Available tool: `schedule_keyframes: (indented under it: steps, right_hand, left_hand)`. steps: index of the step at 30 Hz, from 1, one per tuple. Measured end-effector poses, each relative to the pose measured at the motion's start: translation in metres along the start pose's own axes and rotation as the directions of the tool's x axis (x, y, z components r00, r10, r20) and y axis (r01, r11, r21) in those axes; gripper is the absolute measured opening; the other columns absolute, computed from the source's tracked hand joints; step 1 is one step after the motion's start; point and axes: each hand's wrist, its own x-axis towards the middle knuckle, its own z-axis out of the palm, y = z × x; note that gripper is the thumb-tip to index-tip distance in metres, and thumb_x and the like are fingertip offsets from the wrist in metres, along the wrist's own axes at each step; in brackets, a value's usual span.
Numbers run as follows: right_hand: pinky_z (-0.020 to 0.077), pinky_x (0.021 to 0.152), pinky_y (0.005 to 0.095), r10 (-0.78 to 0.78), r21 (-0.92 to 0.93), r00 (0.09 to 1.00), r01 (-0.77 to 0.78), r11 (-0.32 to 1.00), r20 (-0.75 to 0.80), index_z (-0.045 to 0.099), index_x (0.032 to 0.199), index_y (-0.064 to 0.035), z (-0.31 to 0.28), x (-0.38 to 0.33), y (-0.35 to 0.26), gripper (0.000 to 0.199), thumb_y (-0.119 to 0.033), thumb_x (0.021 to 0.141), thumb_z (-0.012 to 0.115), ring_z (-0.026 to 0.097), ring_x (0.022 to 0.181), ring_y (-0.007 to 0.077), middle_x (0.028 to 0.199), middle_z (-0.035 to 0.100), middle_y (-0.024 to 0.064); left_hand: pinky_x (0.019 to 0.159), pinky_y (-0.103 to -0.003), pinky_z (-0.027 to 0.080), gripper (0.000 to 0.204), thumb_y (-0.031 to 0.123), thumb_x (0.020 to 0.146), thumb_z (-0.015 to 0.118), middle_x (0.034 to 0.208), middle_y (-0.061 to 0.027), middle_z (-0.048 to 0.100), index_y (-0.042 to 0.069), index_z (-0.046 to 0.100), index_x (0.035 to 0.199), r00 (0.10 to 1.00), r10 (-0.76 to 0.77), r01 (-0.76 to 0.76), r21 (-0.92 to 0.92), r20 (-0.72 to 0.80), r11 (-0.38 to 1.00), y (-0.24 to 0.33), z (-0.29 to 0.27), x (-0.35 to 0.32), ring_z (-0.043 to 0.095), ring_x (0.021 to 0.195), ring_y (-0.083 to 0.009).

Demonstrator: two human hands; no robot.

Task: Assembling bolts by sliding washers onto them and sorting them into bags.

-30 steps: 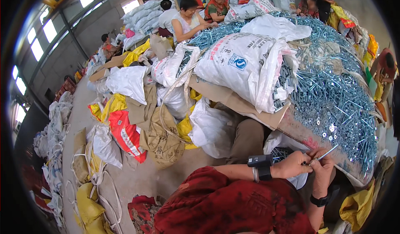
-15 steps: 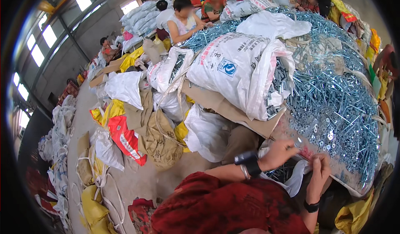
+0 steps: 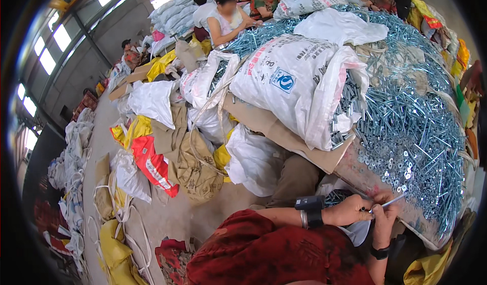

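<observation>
My left hand (image 3: 349, 210), with a black device strapped to its wrist, is closed at the near end of a long thin silvery bolt (image 3: 393, 200). A small dark tip shows at its fingers; what it pinches is too small to name. Wrapped round the same bolt, my right hand (image 3: 386, 215) wears a black band at the wrist. The bolt's far end points right over the table edge. Just beyond my hands lie many loose washers (image 3: 389, 164) and a heap of long bolts (image 3: 423, 117).
A large white woven sack (image 3: 284, 77) spills metal sleeves (image 3: 345, 117) onto the table, with cardboard (image 3: 284, 130) beneath it. White sacks (image 3: 253, 158) and a brown sack (image 3: 195, 173) crowd the floor at left. Several people sit at the heap's far side.
My left hand has moved down and right to meet my right hand. A long bolt now shows between them, pointing right; before, a small shiny piece showed at my left fingertips.
</observation>
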Motion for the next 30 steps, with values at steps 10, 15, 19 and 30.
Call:
schedule_keyframes:
  steps: [10,15,19,30]
  right_hand:
    - [0.0447,0.101,0.0410,0.082,0.259,0.966,-0.016,0.966,-0.245,0.062,0.120,0.0050,0.026,0.009,-0.003,0.053,-0.042,0.103,0.044,0.059,0.116,0.0276,0.126,0.063,0.0185]
    - [0.0472,0.093,0.0364,0.092,0.345,0.961,0.004,0.939,-0.260,0.061,0.119,0.0029,0.026,0.013,-0.019,0.042,-0.034,0.102,0.051,0.063,0.102,0.0205,0.105,0.068,0.0138]
    - [0.0507,0.073,0.0271,0.210,0.062,0.945,-0.201,0.978,-0.252,0.065,0.103,0.0006,-0.005,-0.004,-0.014,0.031,-0.029,0.102,0.055,0.063,0.077,0.0115,0.084,0.067,0.0057]
    - [0.0340,0.050,0.0293,0.099,-0.384,0.986,-0.144,0.912,-0.135,0.055,0.069,-0.0004,-0.015,-0.013,-0.025,0.037,-0.023,0.097,0.064,0.039,0.058,0.0075,0.057,0.046,0.0012]
  left_hand:
    - [0.053,-0.027,0.039,0.024,0.018,0.094,0.065,0.064,0.0021,0.053,-0.001,0.061,0.079,0.917,-0.149,0.134,-0.068,-0.370,0.989,-0.001,-0.055,-0.008,0.046,0.063,-0.0055]
    - [0.056,-0.029,0.040,0.022,0.019,0.092,0.069,0.063,-0.0025,0.049,0.000,0.060,0.085,0.992,0.109,-0.085,0.292,-0.066,0.953,-0.008,-0.024,-0.002,0.042,0.063,-0.0071]
    - [0.056,-0.028,0.039,0.020,0.018,0.092,0.069,0.065,-0.0019,0.046,0.000,0.061,0.088,1.000,-0.020,0.021,0.216,-0.011,0.976,-0.011,-0.020,0.002,0.040,0.066,-0.0057]
    - [0.058,-0.043,0.048,0.023,0.028,0.083,0.073,0.077,-0.0110,0.056,0.006,0.065,0.085,0.941,0.337,-0.198,0.814,0.003,0.546,0.007,-0.003,-0.003,0.060,0.066,-0.0341]
